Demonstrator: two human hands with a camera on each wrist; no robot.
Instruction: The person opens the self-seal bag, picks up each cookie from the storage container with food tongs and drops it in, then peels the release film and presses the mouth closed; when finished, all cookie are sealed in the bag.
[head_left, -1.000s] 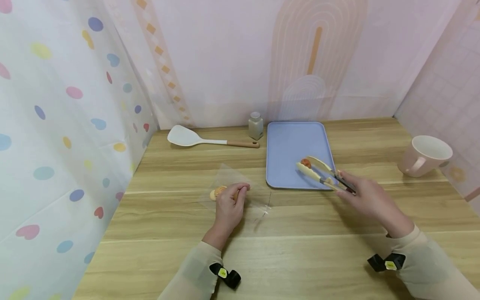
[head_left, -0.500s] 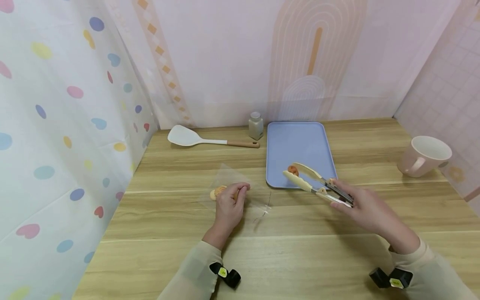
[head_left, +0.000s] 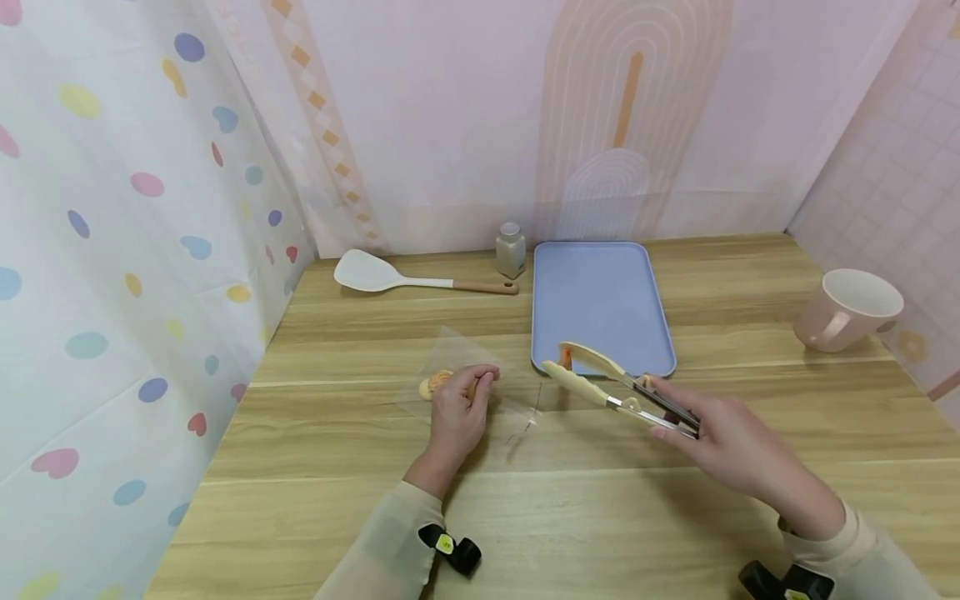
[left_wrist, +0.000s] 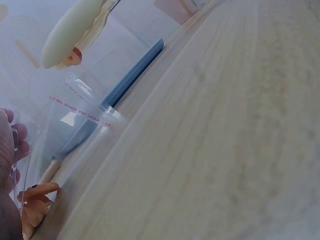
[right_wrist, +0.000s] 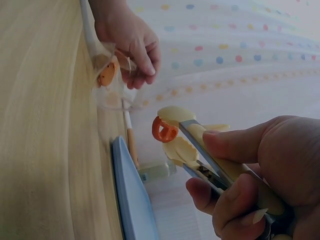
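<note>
My left hand (head_left: 459, 417) pinches the edge of a clear plastic bag (left_wrist: 75, 112), holding its mouth apart toward the right. Inside the bag lie tan and orange biscuit-like pieces (head_left: 437, 384), partly hidden by the hand in the head view. With my right hand (head_left: 738, 437) I grip kitchen tongs (head_left: 579, 386) with cream scalloped tips. Between those tips sits a small orange-red pretzel-shaped piece (right_wrist: 165, 131) with holes through it. The tongs hover above the table, between the bag's mouth and the blue tray (head_left: 600, 292).
A white spatula (head_left: 367, 272) with a wooden handle lies at the back left. Beside the tray stands a small glass jar (head_left: 511, 252). The pink mug (head_left: 847, 312) is at the right edge. Curtains enclose the wooden table (head_left: 337, 483).
My right hand has drawn the tongs and the pretzel-shaped piece leftward and nearer, off the tray's middle toward the bag. The left hand and bag have stayed put.
</note>
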